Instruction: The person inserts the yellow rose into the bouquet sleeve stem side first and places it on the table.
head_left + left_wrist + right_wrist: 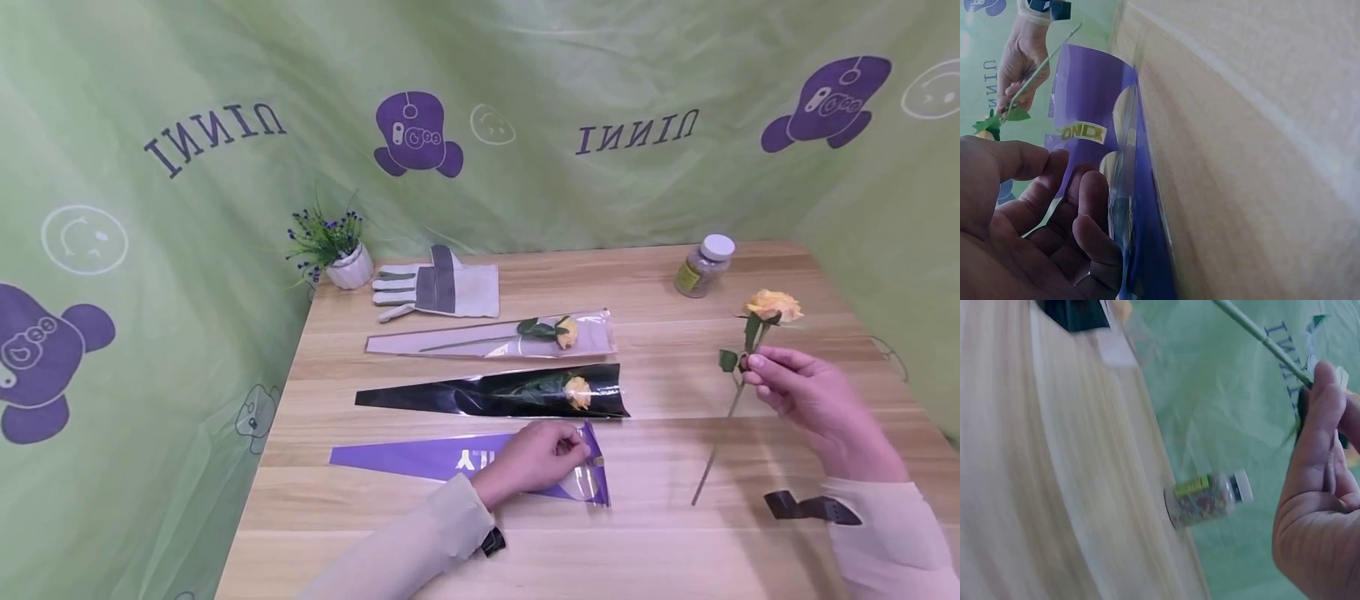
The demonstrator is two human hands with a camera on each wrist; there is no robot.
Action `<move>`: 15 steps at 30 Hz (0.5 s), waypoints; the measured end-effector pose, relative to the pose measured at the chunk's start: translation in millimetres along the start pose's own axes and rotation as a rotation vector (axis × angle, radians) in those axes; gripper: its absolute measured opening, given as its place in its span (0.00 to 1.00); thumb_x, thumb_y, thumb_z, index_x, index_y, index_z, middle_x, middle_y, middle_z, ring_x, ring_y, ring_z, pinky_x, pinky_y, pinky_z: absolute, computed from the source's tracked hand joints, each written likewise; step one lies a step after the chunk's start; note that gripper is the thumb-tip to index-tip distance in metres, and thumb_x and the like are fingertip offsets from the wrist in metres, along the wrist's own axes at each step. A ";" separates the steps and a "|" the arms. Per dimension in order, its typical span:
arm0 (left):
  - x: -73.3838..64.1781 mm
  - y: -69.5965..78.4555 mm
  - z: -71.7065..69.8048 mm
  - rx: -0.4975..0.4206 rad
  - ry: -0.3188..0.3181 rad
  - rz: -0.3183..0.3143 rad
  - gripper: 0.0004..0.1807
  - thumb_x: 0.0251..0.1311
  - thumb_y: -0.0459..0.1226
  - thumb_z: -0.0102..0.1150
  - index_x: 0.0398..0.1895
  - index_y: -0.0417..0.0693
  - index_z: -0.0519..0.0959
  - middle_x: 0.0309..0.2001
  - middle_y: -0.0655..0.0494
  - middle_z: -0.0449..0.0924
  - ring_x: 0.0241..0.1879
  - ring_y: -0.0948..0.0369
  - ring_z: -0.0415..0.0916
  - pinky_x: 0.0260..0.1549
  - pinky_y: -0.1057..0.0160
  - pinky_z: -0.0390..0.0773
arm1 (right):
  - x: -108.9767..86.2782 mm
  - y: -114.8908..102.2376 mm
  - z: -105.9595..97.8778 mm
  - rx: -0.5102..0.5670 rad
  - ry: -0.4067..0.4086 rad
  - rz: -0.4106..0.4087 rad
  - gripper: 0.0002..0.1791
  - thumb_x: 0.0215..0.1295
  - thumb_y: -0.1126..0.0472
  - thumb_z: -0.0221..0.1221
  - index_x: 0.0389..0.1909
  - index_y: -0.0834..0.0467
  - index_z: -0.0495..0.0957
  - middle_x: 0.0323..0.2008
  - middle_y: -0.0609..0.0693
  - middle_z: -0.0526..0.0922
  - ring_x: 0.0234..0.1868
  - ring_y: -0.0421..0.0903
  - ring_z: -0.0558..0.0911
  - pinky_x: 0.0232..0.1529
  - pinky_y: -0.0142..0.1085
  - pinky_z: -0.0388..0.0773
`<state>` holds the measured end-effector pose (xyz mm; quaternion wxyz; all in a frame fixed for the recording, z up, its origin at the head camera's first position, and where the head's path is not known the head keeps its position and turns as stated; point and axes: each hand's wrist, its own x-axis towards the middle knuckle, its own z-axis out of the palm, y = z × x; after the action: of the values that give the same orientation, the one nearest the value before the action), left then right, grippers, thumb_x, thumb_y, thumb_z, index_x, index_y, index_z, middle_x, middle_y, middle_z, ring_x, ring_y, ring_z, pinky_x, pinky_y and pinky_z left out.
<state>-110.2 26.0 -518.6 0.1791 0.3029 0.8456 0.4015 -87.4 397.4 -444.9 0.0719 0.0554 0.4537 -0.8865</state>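
My right hand (pixel 813 396) pinches the stem of a yellow-orange artificial rose (pixel 772 306) between thumb and fingers. The bloom points up and away, and the bare stem slants down over the table's right part. My left hand (pixel 536 458) is at the wide right end of a purple flower sleeve (pixel 405 457). Thumb and forefinger pinch the sleeve's upper film, whose mouth stands raised in the left wrist view, with a gold-lettered label (pixel 1084 132) near the fingertips. Part of the sleeve is hidden under that hand.
Beyond the purple sleeve lie a black sleeve (pixel 420 398) and a pale pink sleeve (pixel 397 342), each with a yellow rose inside. Farther back are a work glove (pixel 472 292), a white pot (pixel 350 268) of small purple flowers, and a white-capped jar (pixel 697 275).
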 end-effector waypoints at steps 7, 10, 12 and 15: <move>3.9 0.3 -1.1 -0.031 -0.016 0.014 0.07 0.69 0.44 0.62 0.35 0.56 0.86 0.32 0.74 0.80 0.31 0.75 0.73 0.36 0.73 0.73 | -13.7 30.5 32.4 0.251 -0.062 -0.212 0.16 0.74 0.81 0.41 0.40 0.70 0.78 0.36 0.62 0.85 0.34 0.51 0.87 0.31 0.33 0.83; 4.7 -0.4 -0.4 -0.050 -0.023 0.009 0.08 0.70 0.44 0.61 0.35 0.55 0.86 0.33 0.73 0.81 0.31 0.76 0.73 0.36 0.73 0.74 | -18.1 42.2 46.7 0.277 -0.068 -0.325 0.16 0.73 0.83 0.41 0.41 0.73 0.77 0.37 0.65 0.85 0.34 0.53 0.88 0.31 0.34 0.83; 5.0 -0.6 0.1 -0.080 -0.034 0.000 0.08 0.70 0.44 0.61 0.35 0.55 0.86 0.34 0.73 0.81 0.31 0.75 0.74 0.36 0.73 0.74 | -20.9 48.0 52.9 0.264 -0.060 -0.386 0.15 0.71 0.85 0.41 0.42 0.74 0.77 0.37 0.66 0.85 0.34 0.55 0.88 0.32 0.35 0.84; 5.1 0.1 0.4 -0.122 -0.050 -0.018 0.09 0.70 0.45 0.60 0.34 0.55 0.85 0.31 0.73 0.80 0.30 0.74 0.75 0.33 0.72 0.75 | -25.9 54.3 57.1 0.224 -0.034 -0.465 0.15 0.69 0.88 0.42 0.41 0.75 0.76 0.36 0.67 0.85 0.34 0.57 0.88 0.32 0.36 0.84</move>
<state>-113.7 29.6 -519.1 0.2217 0.2936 0.8176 0.4429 -54.1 321.7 -450.7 -0.1327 -0.0574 0.3521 -0.9247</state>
